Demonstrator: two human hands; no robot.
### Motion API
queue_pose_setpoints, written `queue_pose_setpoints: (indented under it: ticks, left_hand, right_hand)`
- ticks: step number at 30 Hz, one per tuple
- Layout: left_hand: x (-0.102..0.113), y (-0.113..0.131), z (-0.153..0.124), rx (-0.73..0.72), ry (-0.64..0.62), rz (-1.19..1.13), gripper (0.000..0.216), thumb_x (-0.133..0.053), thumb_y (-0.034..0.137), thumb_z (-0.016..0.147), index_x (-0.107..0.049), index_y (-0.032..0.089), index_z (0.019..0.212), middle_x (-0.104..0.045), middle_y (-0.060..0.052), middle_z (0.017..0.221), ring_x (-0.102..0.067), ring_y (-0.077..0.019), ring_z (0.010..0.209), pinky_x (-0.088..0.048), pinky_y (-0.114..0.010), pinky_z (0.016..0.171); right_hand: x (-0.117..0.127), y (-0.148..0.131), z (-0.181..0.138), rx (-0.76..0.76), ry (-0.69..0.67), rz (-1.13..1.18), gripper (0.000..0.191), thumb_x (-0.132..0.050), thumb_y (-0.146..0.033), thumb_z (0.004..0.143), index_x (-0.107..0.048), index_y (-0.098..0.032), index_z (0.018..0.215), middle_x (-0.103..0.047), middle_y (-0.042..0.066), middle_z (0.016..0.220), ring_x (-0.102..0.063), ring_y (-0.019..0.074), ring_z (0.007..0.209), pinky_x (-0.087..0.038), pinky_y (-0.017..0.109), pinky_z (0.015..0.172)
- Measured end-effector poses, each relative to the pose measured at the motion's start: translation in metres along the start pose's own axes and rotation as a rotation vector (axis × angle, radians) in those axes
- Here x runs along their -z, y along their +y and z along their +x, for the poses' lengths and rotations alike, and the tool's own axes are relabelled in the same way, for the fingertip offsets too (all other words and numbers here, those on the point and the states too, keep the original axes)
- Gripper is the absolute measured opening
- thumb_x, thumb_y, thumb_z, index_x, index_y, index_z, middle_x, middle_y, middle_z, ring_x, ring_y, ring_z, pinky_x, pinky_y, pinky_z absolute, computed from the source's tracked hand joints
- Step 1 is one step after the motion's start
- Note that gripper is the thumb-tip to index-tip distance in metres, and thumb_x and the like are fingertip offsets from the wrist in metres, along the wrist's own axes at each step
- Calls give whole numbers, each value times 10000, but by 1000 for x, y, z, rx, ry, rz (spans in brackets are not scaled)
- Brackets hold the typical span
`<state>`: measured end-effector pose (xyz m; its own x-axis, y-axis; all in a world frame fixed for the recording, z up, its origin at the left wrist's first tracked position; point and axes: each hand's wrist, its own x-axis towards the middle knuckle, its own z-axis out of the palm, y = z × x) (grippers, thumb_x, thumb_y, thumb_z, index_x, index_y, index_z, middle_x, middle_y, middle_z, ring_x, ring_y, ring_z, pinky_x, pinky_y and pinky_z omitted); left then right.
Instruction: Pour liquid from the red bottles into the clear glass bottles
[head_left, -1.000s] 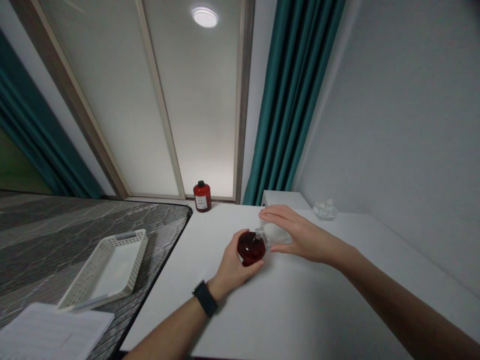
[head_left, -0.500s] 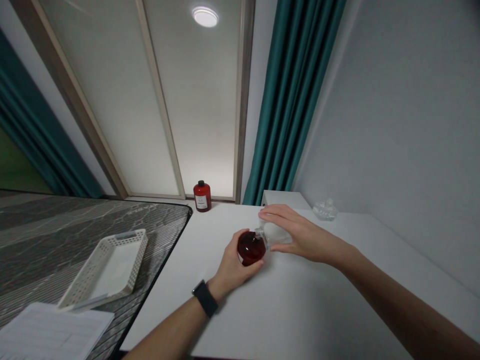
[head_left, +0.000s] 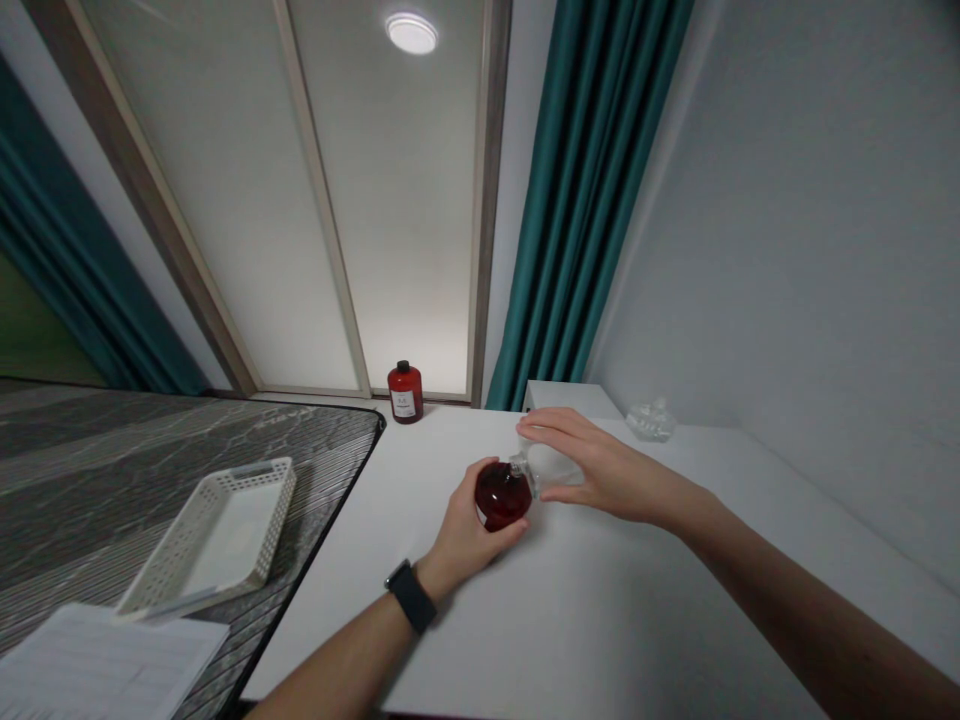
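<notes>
Currently | left hand grasps round red bottle at centre of tabletop | right hand grips clear bottle, neck against it | risk: contents could spill if either mouth slips off line

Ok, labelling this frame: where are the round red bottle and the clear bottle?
round red bottle [head_left: 501, 493], head view, its rounded body.
clear bottle [head_left: 551, 468], head view, its pale visible side.
</notes>
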<state>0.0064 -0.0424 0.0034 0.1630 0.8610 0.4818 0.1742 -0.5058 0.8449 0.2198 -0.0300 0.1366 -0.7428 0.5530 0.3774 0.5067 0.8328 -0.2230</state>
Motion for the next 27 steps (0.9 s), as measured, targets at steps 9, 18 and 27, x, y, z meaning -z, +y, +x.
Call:
queue_pose_setpoints:
  ticks: [9,18,27]
  left_hand:
    - [0,0,0,2,2,5,698,-799,264,685,-468,181,1294,-611,-127,1267,-613,-303,1169,-473,-495,1060]
    - [1,0,0,6,-8,-3,707,-797,281,693,-449,175,1298,-596,-139,1271,-599,-308,1174,-458,-506,1066]
    - [0,-1,0,5,-6,-12,704,-797,277,689,-454,177,1295,-603,-128,1262,-607,-300,1158,-466,-489,1056]
  right_hand:
    - [1,0,-2,-7,-23,-31,705,-770,-321,844,-440,-258,1464,-504,156,1457,-469,314,1384,-441,539,1134]
    - [1,1,0,-1,-30,-21,706,-789,-316,827,-461,-258,1450,-524,143,1445,-462,308,1391,-418,536,1155]
    - [0,2,1,5,-21,-7,668,-765,-355,847,-485,-243,1443,-536,147,1446,-460,310,1393,-413,541,1154]
